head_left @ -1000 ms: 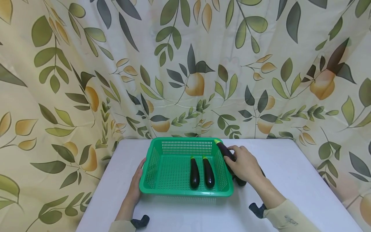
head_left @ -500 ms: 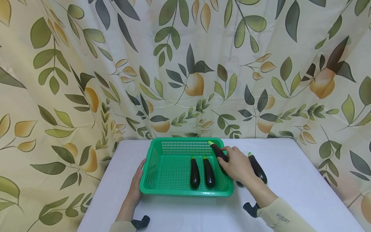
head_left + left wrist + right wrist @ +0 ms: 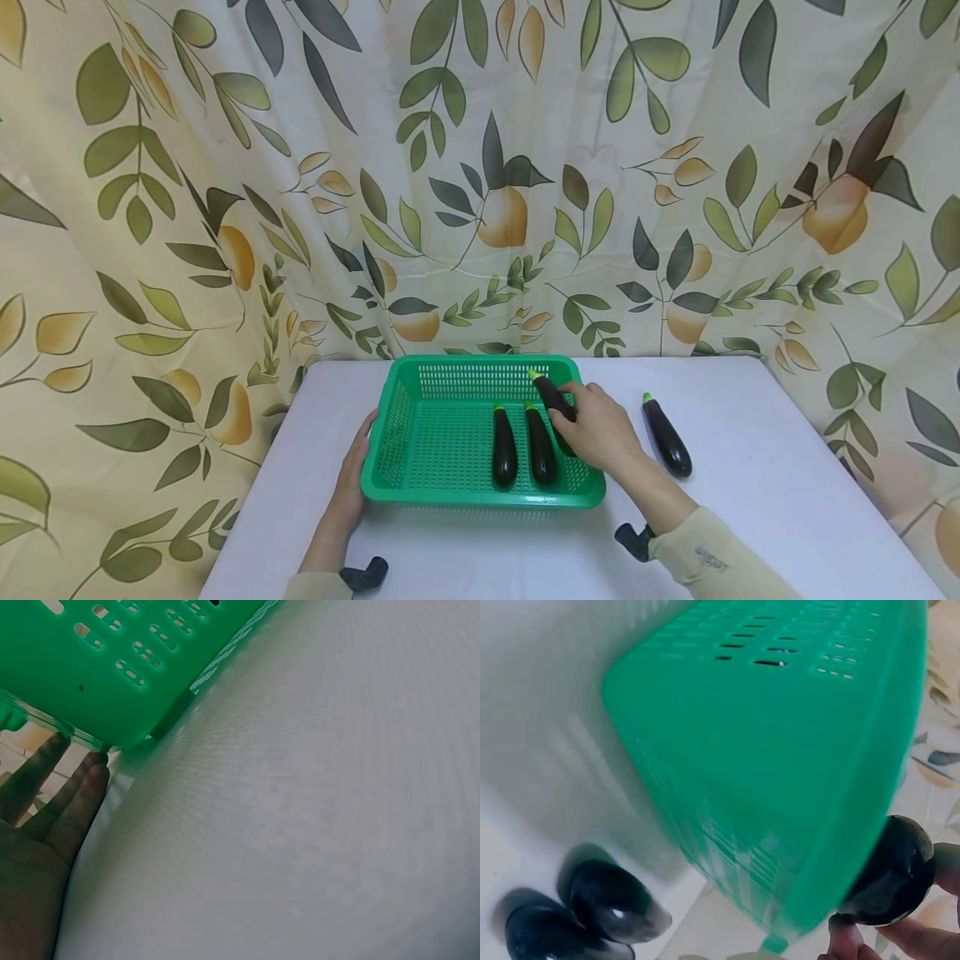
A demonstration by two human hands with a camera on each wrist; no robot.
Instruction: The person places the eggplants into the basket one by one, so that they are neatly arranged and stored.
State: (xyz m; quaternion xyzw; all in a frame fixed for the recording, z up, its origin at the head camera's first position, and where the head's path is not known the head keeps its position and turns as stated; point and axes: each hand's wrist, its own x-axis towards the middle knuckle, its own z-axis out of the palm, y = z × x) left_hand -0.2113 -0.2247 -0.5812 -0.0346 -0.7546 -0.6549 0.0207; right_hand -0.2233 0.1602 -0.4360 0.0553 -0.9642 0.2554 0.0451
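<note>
My right hand (image 3: 600, 425) grips an eggplant (image 3: 551, 396) by its middle, over the right side of a green plastic basket (image 3: 442, 503). The right wrist view shows the round end of this held eggplant (image 3: 896, 874) at the basket rim, with fingers about it. Inside the basket lie two more eggplants, one eggplant (image 3: 504, 450) left of the other eggplant (image 3: 540, 448), green stem ends pointing away. My left hand (image 3: 351, 471) rests against the basket's left side, its fairly straight fingers (image 3: 82, 799) at the rim in the left wrist view.
On the white table (image 3: 750, 467), right of the basket, lies a loose eggplant (image 3: 667, 437). The right wrist view shows two eggplants on the table, a nearer eggplant (image 3: 615, 900) and another eggplant (image 3: 555, 934) beside it. A leaf-patterned curtain (image 3: 600, 208) hangs behind the table.
My right hand has carried the eggplant leftward from the basket's right rim to over its inside. The loose eggplant on the right has come out from behind the hand. My left hand stays put.
</note>
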